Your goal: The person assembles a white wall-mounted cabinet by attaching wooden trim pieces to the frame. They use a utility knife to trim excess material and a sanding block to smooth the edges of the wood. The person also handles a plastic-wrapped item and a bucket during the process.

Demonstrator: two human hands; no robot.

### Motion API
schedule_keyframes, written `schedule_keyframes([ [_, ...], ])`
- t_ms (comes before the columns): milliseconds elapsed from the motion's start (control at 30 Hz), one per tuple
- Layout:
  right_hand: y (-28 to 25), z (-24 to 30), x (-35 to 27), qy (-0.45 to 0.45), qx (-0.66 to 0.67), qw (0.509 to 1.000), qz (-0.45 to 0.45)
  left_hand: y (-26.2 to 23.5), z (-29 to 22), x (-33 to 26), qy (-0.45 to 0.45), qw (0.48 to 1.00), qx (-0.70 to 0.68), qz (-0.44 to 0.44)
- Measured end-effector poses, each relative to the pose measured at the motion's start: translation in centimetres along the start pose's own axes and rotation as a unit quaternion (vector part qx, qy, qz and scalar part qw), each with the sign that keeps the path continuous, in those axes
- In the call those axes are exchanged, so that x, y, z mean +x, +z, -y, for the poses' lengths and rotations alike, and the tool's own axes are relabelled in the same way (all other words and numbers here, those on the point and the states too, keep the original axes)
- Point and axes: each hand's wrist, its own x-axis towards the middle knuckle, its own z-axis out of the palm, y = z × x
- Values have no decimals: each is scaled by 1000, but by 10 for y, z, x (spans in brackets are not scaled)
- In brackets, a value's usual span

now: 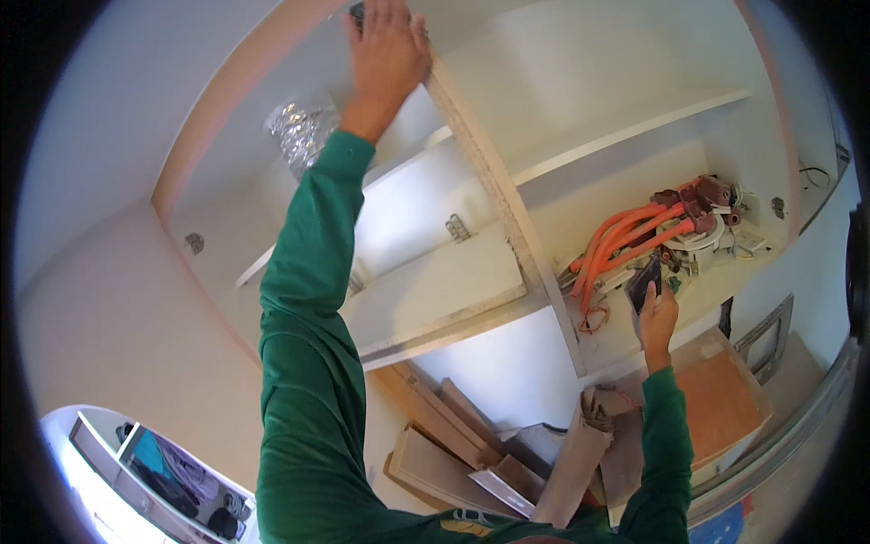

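Observation:
My left hand (388, 54) reaches up to the top of the cabinet's upright divider (480, 154), fingers closed around a small dark object (357, 14) that is mostly hidden. Lower on the right, my right hand (658, 315) grips a dark, flat, rectangular piece (644, 281) in front of the cabinet's lower right compartment. Just beyond it lies a bundle of orange corrugated tubes (625, 231) with dark red fittings (702, 199) on their ends. Among them sit a white round part (702, 238) and several small loose pieces.
A shiny flexible foil duct (304, 136) hangs in the left compartment. A white shelf (625, 136) crosses the right one. Below stand wooden boards (444, 462), a torn cardboard piece (575, 462) and an orange-brown box (720, 394). An open wardrobe (172, 471) shows at lower left.

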Motion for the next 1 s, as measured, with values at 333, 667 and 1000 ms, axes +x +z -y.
schedule_keyframes([
  [333,-2,19,-3,-14,53,998,27,-1,13,11,6,1000,16,12],
  [667,-1,20,-7,-3,27,999,42,-2,18,10,25,997,-63,40],
  [1000,-7,14,3,42,10,999,-7,-99,-97,-95,63,957,-238,150],
])
